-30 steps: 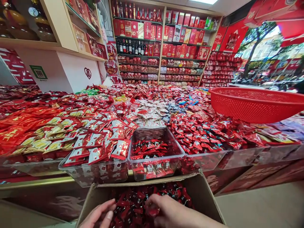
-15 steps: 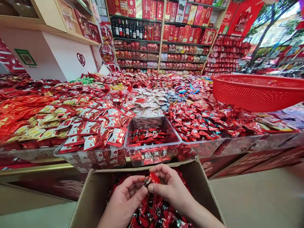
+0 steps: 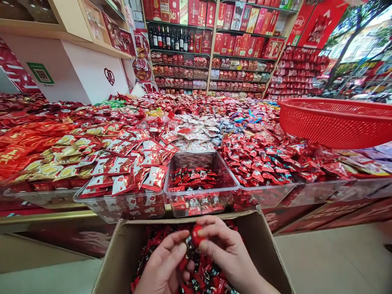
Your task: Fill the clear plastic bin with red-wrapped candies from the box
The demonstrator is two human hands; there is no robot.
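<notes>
A small red wrapped candy is held between my two hands above an open cardboard box. My right hand pinches its red end between thumb and fingers. My left hand has thumb and index finger closed at the candy's darker end, its other fingers curled below. Under both hands, the box holds a heap of red and black wrapped candies. Just beyond the box stands a clear plastic bin, partly filled with similar red and black candies.
Bins piled with red-and-white packets and red candies flank the clear bin. A red mesh basket rests on the candies at right. Behind are shelves of boxes and bottles. Tiled floor shows at right.
The candy has turned between my fingers and now looks rounder and redder. My right fingers have shifted around it. The whole view has moved slightly.
</notes>
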